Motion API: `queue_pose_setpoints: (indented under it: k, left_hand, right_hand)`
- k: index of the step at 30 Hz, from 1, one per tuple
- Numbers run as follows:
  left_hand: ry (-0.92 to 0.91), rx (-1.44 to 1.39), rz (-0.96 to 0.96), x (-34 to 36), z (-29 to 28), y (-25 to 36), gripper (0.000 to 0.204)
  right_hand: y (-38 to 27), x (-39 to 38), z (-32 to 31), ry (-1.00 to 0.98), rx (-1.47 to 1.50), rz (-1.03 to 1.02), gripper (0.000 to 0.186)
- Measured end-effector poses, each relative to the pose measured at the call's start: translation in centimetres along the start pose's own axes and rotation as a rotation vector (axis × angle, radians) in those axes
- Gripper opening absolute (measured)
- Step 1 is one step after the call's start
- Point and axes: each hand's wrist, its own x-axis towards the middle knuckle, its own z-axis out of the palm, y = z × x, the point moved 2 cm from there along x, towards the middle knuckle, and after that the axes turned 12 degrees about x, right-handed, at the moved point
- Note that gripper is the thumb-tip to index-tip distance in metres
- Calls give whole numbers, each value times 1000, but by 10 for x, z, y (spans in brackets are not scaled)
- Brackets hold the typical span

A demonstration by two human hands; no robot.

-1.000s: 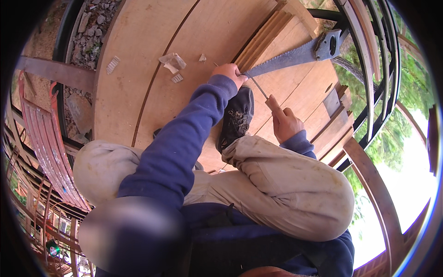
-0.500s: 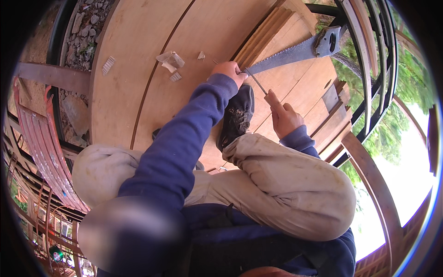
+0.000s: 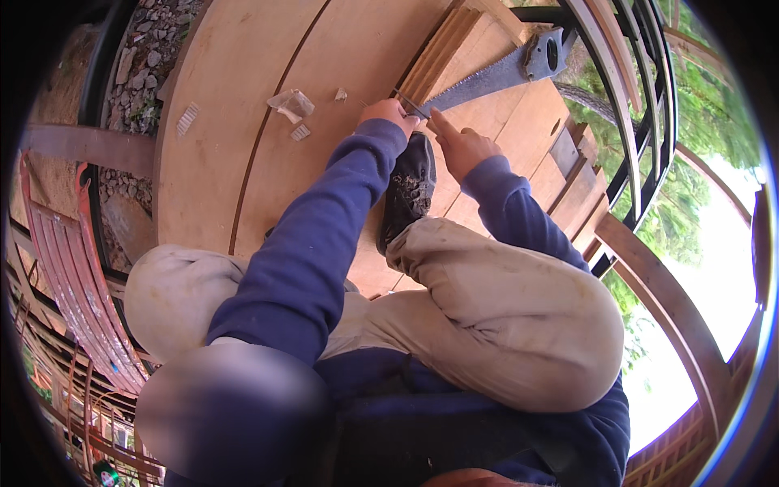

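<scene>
Currently gripping a thin pencil-like stick point(image 3: 408, 103) in the left hand point(image 3: 388, 114), right hand point(image 3: 459, 148) pinching beside it, both touching the handsaw point(image 3: 495, 75) lying across the plywood deck's point(image 3: 243, 97) far edge.

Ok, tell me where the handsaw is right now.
In the head view the handsaw lies on the wooden boards at upper centre-right, its handle toward the black railing and its blade tip right by the left hand and right hand.
</scene>
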Motion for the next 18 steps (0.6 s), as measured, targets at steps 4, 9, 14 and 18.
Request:
queue_pose_setpoints:
  k: [4, 9, 14, 18]
  left_hand:
    - [24, -12, -28, -8, 7, -16, 32]
    - [25, -120, -59, -14, 2, -17, 31]
    - [35, -18, -5, -12, 1, -8, 31]
    - [32, -9, -16, -6, 4, -12, 32]
  right_hand:
    - [5, -21, 0, 258, 214, -49, 48]
    - [20, -60, -1, 199, 122, -72, 46]
    - [23, -67, 1, 165, 59, -63, 45]
    - [25, -66, 2, 127, 52, -62, 44]
